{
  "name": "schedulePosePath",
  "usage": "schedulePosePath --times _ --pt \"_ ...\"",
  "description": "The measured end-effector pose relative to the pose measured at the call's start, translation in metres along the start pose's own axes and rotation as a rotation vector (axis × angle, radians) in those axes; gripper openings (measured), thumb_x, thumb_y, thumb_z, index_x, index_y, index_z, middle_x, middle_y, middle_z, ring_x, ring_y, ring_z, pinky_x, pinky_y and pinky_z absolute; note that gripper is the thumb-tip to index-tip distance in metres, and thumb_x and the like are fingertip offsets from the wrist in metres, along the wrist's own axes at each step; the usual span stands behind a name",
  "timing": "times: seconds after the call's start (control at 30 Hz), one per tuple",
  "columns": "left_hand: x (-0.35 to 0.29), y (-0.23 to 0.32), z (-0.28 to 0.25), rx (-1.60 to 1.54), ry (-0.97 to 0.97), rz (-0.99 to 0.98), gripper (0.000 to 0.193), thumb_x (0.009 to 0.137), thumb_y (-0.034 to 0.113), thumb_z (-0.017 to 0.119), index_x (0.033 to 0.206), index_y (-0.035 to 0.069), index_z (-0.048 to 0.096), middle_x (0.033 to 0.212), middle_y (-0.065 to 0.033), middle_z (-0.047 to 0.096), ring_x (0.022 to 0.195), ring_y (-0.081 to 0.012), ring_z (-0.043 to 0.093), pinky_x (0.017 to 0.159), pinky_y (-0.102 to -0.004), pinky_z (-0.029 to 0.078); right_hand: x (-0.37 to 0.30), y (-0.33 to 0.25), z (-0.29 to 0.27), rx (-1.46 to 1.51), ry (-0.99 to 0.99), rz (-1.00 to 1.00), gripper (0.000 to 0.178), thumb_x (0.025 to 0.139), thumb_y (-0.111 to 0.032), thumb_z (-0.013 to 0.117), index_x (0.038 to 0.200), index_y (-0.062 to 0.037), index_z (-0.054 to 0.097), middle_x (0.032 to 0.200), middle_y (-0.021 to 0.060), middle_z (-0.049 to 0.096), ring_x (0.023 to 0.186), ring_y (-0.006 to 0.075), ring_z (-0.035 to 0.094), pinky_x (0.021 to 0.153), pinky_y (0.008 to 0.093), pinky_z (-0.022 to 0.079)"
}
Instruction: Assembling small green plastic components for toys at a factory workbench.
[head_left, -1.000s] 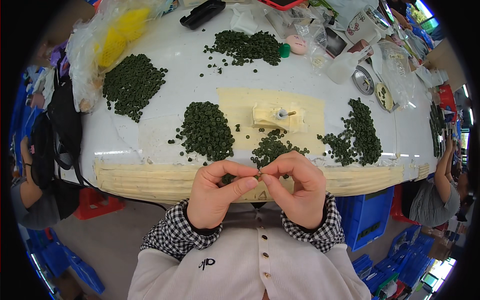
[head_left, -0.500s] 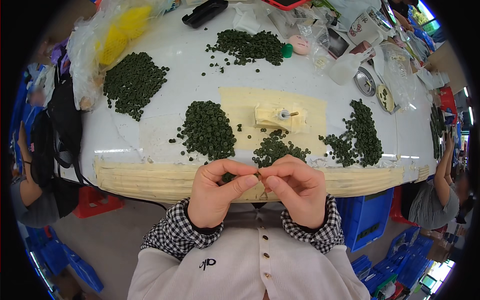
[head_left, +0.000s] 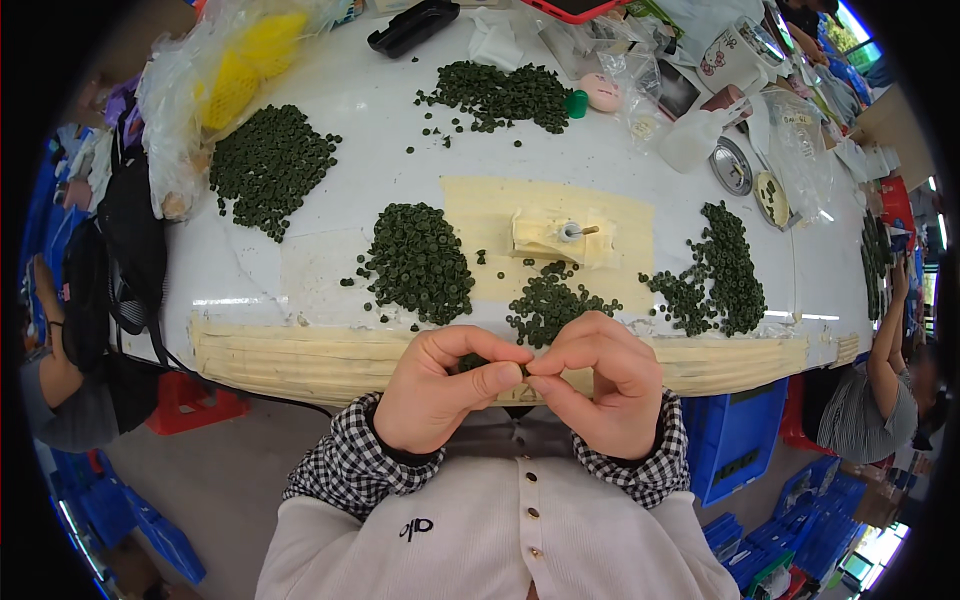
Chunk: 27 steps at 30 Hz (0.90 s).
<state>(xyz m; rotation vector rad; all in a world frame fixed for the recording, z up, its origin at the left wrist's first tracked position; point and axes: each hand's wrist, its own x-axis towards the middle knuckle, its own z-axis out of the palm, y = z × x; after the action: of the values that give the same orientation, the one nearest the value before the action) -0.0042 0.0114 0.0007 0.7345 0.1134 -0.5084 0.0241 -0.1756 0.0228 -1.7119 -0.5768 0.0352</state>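
Together, L hand (head_left: pixel 432 388) & R hand (head_left: pixel 608 385) pinch sm. dk. pc. (head_left: pixel 524 369)

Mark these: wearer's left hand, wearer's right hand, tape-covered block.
Left hand (head_left: pixel 430 390): head view, middle of the hand.
Right hand (head_left: pixel 612 388): head view, middle of the hand.
Tape-covered block (head_left: pixel 543 237): head view, on its taped surface.

Workshop. Evidence: loose heaps of small dark-green parts (head_left: pixel 420 265) on a white table (head_left: pixel 370 165); tape-wrapped block (head_left: pixel 534 238) with pin; blue crates (head_left: pixel 728 425) below; one person (head_left: pixel 872 400) at right, another (head_left: pixel 75 395) at left.
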Motion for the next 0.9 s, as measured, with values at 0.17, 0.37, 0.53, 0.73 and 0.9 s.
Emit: schedulePosePath --times 0.17,0.37,0.53,0.73,0.9 --pt "0.0 0.002 -0.002 0.072 0.006 -0.022 0.011 0.088 0.006 0.062 0.096 -0.001 0.066 0.086 -0.0044 0.066 0.075 -0.005 0.056 0.066 -0.0187 0.046 -0.001 -0.002 0.004 -0.169 0.059 -0.095 0.021 0.067 0.005 0.072 0.086 -0.0019 0.066 0.079 0.0071 0.059 0.07 0.0188 0.058 0.059 0.0274 0.047" --pt "-0.002 0.008 0.003 0.326 0.051 0.034 0.012 0.088 0.004 0.06 0.096 -0.004 0.065 0.091 -0.0071 0.067 0.082 -0.0071 0.059 0.073 -0.0206 0.048 -0.001 0.001 0.005 -0.26 0.061 -0.156 0.02 0.067 0.004 0.073 0.086 -0.0019 0.066 0.079 0.0075 0.057 0.069 0.0196 0.058 0.058 0.0281 0.047" --pt "-0.002 0.005 0.004 0.399 0.085 0.081 0.012 0.087 0.003 0.06 0.096 -0.004 0.066 0.086 -0.0045 0.067 0.076 -0.0048 0.056 0.068 -0.0191 0.046 -0.001 0.002 0.004 -0.15 0.052 -0.081 0.018 0.07 0.007 0.07 0.086 -0.001 0.066 0.08 0.0085 0.059 0.07 0.0193 0.059 0.061 0.0266 0.048" --pt "-0.002 0.001 0.006 0.605 0.132 0.229 0.012 0.085 0.001 0.062 0.095 -0.003 0.066 0.073 0.0045 0.058 0.063 -0.0005 0.042 0.056 -0.0163 0.036 -0.003 0.008 0.006 0.045 0.058 0.047 0.016 0.071 0.008 0.066 0.086 0.0011 0.064 0.08 0.0091 0.061 0.072 0.0164 0.06 0.063 0.0257 0.048" --pt "-0.003 -0.005 0.003 0.636 0.167 0.268 0.01 0.085 0.001 0.062 0.093 -0.003 0.066 0.073 0.0037 0.059 0.065 -0.0003 0.045 0.057 -0.0161 0.038 -0.004 0.008 0.012 0.027 0.078 0.034 0.015 0.073 0.007 0.066 0.087 0.002 0.063 0.082 0.0102 0.062 0.071 0.0168 0.061 0.065 0.0257 0.049"
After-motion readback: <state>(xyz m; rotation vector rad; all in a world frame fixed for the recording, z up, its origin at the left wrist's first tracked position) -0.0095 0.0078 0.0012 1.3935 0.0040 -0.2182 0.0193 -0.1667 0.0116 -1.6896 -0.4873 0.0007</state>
